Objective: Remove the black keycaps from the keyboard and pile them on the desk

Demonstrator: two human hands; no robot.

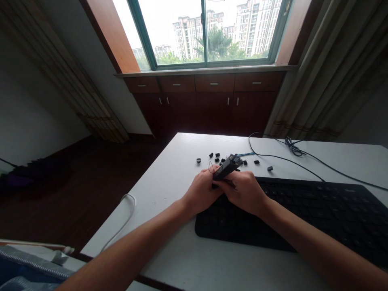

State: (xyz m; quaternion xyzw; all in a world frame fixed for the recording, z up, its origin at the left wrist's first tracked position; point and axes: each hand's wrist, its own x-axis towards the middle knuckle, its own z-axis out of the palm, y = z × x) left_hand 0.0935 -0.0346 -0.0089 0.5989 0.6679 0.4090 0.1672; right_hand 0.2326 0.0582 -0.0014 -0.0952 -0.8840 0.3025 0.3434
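Right now both hands meet over the near-left corner of the keyboard [303,214], which lies along the right half of the counter [169,178]. The left hand [201,194] and the right hand [242,192] are curled shut around a small black part [226,167]. It looks like a long keycap or a clip-like piece, though I cannot tell which. The part tilts up and away from the fingers, its far end raised above the counter. A thin wire loop [209,165] shows just beside the left thumb; it may be a keycap puller, but it is too small to be sure.

Beyond the hands, towards the far edge, loose keycaps [212,155] lie scattered, apart from one another, with one more [269,168] to the right near the keyboard's far edge. A blue tool [246,154] lies among them. A black cable [281,157] runs across the far-right part of the counter, and a white cable [129,210] hangs off the left edge.

To my eye the step in hand is working keys off the keyboard, with this piece being freed or handled between both hands. The next move, I judge, calls for a steady pinch and a small, careful pull or twist, so the piece does not spring away among the others.
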